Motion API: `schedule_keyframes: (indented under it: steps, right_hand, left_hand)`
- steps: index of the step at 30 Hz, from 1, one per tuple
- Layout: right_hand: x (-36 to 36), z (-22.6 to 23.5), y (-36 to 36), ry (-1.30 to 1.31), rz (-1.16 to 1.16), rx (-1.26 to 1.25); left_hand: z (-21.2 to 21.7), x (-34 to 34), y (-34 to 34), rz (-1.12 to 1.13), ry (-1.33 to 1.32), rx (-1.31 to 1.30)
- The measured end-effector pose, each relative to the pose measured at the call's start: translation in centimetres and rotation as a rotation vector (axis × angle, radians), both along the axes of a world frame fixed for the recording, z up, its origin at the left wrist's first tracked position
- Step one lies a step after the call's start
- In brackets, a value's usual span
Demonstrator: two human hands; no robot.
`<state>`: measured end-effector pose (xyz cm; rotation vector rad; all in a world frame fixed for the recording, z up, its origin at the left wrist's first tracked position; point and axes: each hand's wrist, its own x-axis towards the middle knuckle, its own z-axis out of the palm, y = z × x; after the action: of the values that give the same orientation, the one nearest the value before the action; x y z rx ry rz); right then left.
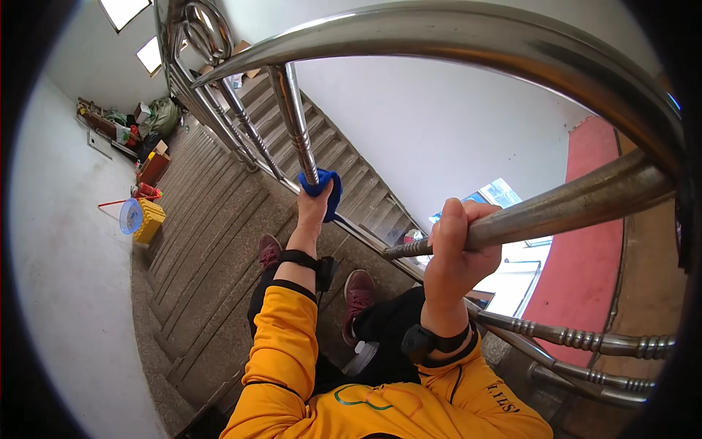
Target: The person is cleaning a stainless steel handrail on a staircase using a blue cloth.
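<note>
My left hand (313, 207) is closed round a blue cloth (333, 192), which wraps the lower part of an upright metal baluster (294, 117). The cloth hides most of those fingers. Farther right, my right hand (462, 252) grips a thicker metal post (563, 205) of the same stair railing, thumb pointing up along it. Above both hands curves the wide, shiny handrail (453, 33). Both forearms come up from below in orange sleeves, each with a dark band at the wrist.
Stone stairs (212, 241) descend on the left, and another flight (351, 161) lies beyond the railing. Against the left wall sit a yellow basket (149, 221), a clear blue basin (131, 216), a red box (153, 168) and piled bags (161, 117). My shoes (359, 296) stand on the steps.
</note>
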<state>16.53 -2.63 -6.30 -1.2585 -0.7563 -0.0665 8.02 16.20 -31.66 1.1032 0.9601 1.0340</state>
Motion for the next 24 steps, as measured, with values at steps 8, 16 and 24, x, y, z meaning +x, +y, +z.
schedule_keyframes:
  steps: [8, 16, 24]
  right_hand:
    - [0.6, -0.5, 0.0, -0.03, -0.015, -0.005]
    - [0.6, -0.5, -0.1, 0.004, -0.009, 0.007]
    - [0.4, -0.1, 0.0, 0.072, -0.001, 0.009]
  left_hand:
    - [2.0, 0.2, -0.8, 0.062, 0.139, -0.05]
    - [16.6, 0.5, -1.2, 0.169, 0.095, 0.352]
    - [14.9, 0.8, -1.7, 0.094, -0.005, 0.389]
